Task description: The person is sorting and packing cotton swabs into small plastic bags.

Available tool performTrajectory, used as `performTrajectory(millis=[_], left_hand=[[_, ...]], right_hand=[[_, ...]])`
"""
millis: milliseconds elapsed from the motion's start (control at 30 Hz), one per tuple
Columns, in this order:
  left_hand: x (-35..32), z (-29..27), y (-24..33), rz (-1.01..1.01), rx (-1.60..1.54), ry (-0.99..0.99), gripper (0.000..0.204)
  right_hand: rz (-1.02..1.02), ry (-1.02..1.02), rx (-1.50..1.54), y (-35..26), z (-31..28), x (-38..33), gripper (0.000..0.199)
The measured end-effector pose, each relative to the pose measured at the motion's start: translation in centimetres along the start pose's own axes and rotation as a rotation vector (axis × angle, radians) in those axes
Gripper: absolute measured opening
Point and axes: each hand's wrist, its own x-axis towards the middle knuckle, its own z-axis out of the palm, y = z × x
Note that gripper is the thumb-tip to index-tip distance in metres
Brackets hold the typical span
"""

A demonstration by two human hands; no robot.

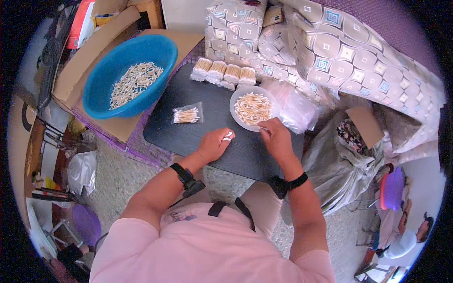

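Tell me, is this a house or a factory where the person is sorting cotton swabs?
Probably a home used as a small workspace. A patterned sofa stands behind a low dark table, and a blue basin of cotton swabs sits on flattened cardboard on the floor. The left hand holds a few swabs.

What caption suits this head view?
Left hand holds cotton swabs; right hand picks at the white plate of swabs.

A single head-worn fisheye camera looks steeply down, close above a dark table [198, 127] stretching toward twelve o'clock.
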Motion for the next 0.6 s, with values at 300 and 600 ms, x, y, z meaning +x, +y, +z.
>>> performTrajectory(millis=[300, 600], left_hand=[[0.2, -0.3, -0.4, -0.071, -0.088, 0.009, 0.019], [0.1, 1.5, 3.9, -0.154, -0.253, -0.12, 0.021]], right_hand=[[0.505, 0.21, 0.882, -1.6, -0.4, -2.2, 0.008], [0.639, 0.224, 1.278, -1.1, 4.3, -7.2, 0.006]])
